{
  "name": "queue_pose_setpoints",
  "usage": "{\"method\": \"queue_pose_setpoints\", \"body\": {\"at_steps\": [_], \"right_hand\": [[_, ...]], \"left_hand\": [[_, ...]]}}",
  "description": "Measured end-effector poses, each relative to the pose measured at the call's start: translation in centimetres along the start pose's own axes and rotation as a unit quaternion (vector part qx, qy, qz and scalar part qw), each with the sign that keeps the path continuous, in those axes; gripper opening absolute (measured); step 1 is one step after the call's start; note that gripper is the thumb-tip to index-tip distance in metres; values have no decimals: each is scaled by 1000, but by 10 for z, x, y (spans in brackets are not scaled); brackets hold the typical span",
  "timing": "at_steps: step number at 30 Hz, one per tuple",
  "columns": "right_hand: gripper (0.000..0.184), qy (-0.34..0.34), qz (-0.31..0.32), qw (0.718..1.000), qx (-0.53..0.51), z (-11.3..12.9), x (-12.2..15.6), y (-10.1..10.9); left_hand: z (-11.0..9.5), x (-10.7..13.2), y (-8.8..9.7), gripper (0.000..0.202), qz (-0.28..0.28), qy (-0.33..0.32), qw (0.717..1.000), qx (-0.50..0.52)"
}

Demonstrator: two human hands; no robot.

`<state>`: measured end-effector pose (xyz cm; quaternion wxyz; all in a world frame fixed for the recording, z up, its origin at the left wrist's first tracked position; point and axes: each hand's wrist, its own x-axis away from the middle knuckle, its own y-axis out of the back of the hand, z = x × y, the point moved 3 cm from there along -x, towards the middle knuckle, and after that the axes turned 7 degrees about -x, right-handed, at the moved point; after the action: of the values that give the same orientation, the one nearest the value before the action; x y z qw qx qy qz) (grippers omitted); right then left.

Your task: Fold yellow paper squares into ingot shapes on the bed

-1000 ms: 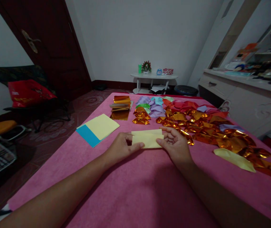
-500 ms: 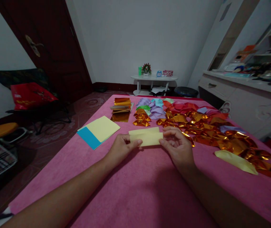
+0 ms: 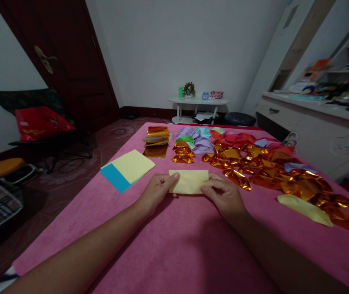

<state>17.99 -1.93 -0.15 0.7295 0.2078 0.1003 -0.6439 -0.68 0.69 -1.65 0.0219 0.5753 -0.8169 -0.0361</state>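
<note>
A pale yellow paper (image 3: 189, 181), folded in half into a flat rectangle, lies on the pink tablecloth (image 3: 177, 245) in front of me. My left hand (image 3: 156, 191) pinches its left edge with thumb and fingers. My right hand (image 3: 223, 195) pinches its right edge the same way. Both hands rest on the cloth.
A stack of yellow sheets over a blue sheet (image 3: 127, 168) lies to the left. Gold foil sheets (image 3: 156, 141) sit behind it. Several folded gold, purple and red paper pieces (image 3: 254, 159) spread across the right. A folded yellow piece (image 3: 304, 208) lies at the right. A white cabinet (image 3: 315, 134) flanks the table.
The upper flap of the yellow paper has come down onto the lower half, so the sheet now lies flat as one rectangle. Both hands shifted slightly toward me.
</note>
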Motion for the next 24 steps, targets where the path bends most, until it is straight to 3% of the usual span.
{"method": "queue_pose_setpoints", "body": {"at_steps": [6, 10, 13, 17, 24], "right_hand": [[19, -7, -17, 1000, -3, -3, -2, 3], [16, -14, -44, 999, 3, -6, -2, 4], [17, -14, -28, 1000, -2, -5, -2, 3], [19, -16, 3, 1000, -16, -3, -2, 1], [11, 48, -46, 997, 32, 2, 1, 5]], "left_hand": [[0, 0, 0, 44, 3, 22, 1000, 15], [-4, 2, -5, 44, 56, 48, 996, 43], [-3, 3, -8, 47, 103, 53, 992, 55], [0, 2, -6, 39, 94, 44, 990, 94], [2, 2, -6, 44, 134, 63, 983, 112]]}}
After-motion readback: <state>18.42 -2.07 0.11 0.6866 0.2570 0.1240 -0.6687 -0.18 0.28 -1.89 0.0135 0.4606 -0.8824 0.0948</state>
